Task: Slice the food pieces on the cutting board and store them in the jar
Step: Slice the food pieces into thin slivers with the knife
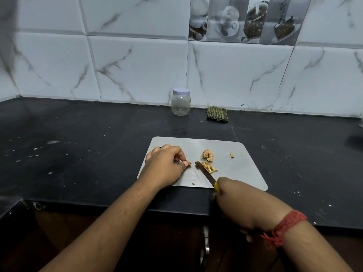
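Landmark: the steel cutting board (231,173), set at the near edge of the dark counter (78,154).

Nearest, at the board's front edge: right hand (241,203) wrapped round the yellow handle of a small knife (205,174), blade angled in toward board centre, tip just beside a heap of cut slivers (209,167).

Board's left side: left hand (167,165), fingers curled, thumb and fingertip pinching a small uncut stub (188,163) against the steel.

Past the slivers, mid-board: one knobbly uncut lump (207,155). Two crumbs (232,155) toward the right.

Handling, my guess: pieces light, firm, fibrous, prone to skid on smooth metal. Pin the stub low, fingertips tucked back.

Well behind the board, by the wall: clear jar (181,102), lid on, looks empty. Folded green cloth (217,114) just right of it.
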